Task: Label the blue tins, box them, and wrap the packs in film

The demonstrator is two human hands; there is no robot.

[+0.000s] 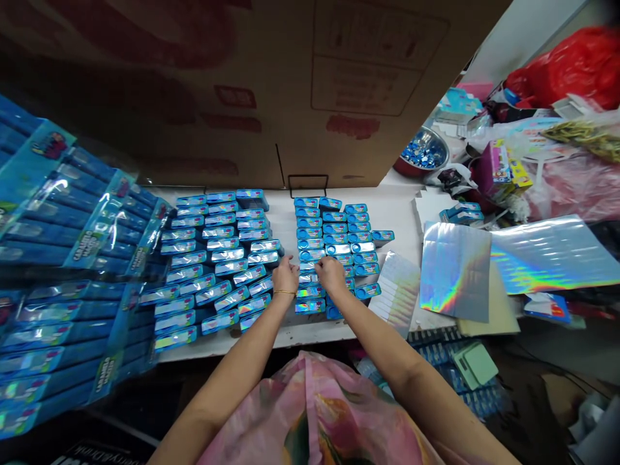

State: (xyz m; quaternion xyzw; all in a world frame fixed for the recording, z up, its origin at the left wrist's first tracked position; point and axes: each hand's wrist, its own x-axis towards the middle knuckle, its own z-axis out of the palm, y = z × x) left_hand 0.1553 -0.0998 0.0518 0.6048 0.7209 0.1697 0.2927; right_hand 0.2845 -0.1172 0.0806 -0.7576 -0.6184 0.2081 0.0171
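Rows of small blue shiny boxes stand on a white table in two groups, a left group (pixel 220 252) and a right group (pixel 336 232). My left hand (pixel 285 278) is in the gap between them, at the right edge of the left group, its fingers curled inward. Over the right group is my right hand (pixel 331 274), fingers drawn together at the tops of the boxes near its left column. Anything between the fingertips of either hand is too small to make out. Oval marks show on the tops of several boxes in the right group.
A large cardboard box (pixel 271 97) stands behind the rows. Stacked blue packs (pixel 62 194) rise at the left. Silvery sticker sheets (pixel 455 271) lie at the right, near a metal bowl (pixel 426 148) of small blue pieces. The white table's front edge (pixel 271 341) runs close to my body.
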